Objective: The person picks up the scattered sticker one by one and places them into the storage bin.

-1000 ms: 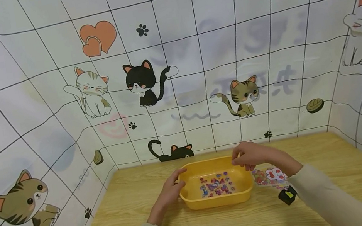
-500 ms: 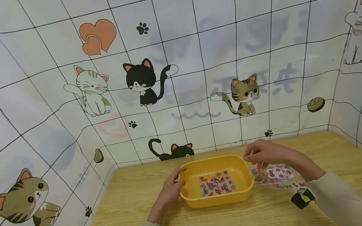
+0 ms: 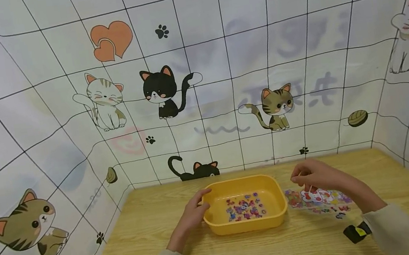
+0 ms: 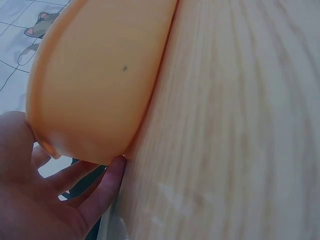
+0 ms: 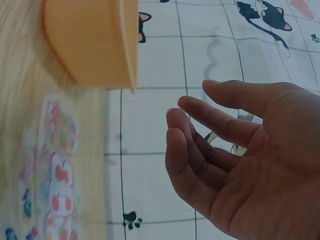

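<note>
Since the earlier head frame, the right hand has moved rightward, away from the yellow tray. Its grip is apart, fingers loosely bent and holding nothing, above a patterned sheet at lower right. The left hand grips the tray's left end. The tray sits at lower centre on the table, small colourful pieces inside; a cat-printed backdrop fills the upper frame.

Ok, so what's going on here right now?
A person's left hand holds the left end of the yellow tray, with small colourful pieces scattered inside. The right hand is raised beside the tray, near some colourful printed film on the wood-grained table, with nothing visible in its grip.
</note>
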A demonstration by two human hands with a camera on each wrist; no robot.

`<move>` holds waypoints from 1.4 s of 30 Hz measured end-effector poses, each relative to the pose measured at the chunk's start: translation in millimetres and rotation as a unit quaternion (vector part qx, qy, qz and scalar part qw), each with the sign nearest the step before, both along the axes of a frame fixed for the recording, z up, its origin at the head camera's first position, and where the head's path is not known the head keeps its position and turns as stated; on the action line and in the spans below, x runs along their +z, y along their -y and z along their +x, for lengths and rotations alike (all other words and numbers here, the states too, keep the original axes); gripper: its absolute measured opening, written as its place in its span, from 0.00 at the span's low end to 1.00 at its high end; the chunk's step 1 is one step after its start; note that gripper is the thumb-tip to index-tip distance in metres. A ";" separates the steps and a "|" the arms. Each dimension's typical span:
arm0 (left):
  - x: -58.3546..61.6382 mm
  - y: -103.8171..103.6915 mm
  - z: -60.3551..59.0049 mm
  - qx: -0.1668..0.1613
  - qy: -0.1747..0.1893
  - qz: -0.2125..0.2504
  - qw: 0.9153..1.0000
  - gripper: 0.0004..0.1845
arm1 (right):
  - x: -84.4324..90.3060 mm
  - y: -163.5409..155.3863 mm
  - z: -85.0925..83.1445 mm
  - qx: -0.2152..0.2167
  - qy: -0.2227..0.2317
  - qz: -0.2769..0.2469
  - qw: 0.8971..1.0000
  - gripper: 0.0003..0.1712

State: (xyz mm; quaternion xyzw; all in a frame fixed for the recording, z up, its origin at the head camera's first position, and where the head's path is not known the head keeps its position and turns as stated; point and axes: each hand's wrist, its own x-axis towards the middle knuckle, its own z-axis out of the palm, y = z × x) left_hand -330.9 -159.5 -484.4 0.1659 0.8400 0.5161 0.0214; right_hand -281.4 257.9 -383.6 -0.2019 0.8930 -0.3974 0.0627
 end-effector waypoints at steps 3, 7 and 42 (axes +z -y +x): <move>0.7 -0.6 0.5 -0.003 -0.002 0.003 1.000 0.25 | -7.9 -12.7 3.6 -0.011 -0.006 0.009 1.000 0.15; 1.3 -0.9 1.9 -0.007 -0.007 0.003 1.000 0.25 | -18.2 -30.4 8.8 -0.028 -0.013 0.018 0.999 0.16; -0.4 -0.5 -1.4 0.009 0.002 -0.009 1.000 0.25 | -83.4 -101.4 -1.1 -0.131 -0.113 0.179 0.969 0.18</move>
